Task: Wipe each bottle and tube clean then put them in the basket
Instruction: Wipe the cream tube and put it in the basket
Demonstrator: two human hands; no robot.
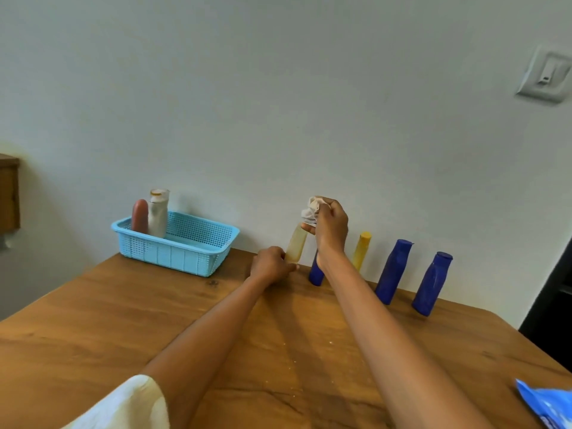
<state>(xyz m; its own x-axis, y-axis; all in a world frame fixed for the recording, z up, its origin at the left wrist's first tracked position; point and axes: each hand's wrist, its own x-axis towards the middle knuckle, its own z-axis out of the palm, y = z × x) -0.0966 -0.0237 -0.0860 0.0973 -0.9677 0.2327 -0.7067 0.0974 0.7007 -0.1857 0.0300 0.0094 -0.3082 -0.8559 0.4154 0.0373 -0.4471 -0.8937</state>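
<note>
My left hand (270, 265) grips the base of a pale yellowish translucent bottle (296, 244) standing on the wooden table (154, 320). My right hand (329, 226) holds a crumpled white cloth (311, 209) against the top of that bottle. Behind my right wrist stands a small dark blue bottle (315, 274), partly hidden. Further right stand a yellow tube (362, 249) and two tall blue bottles (393, 270) (431, 283). The light blue basket (198, 252) at the back left holds a red tube (140, 215) and a white tube (158, 216).
A blue plastic packet (546, 404) lies at the table's front right corner. The table's back edge stands against a white wall with a light switch (546, 74). A brown wooden piece (9, 193) shows at the far left.
</note>
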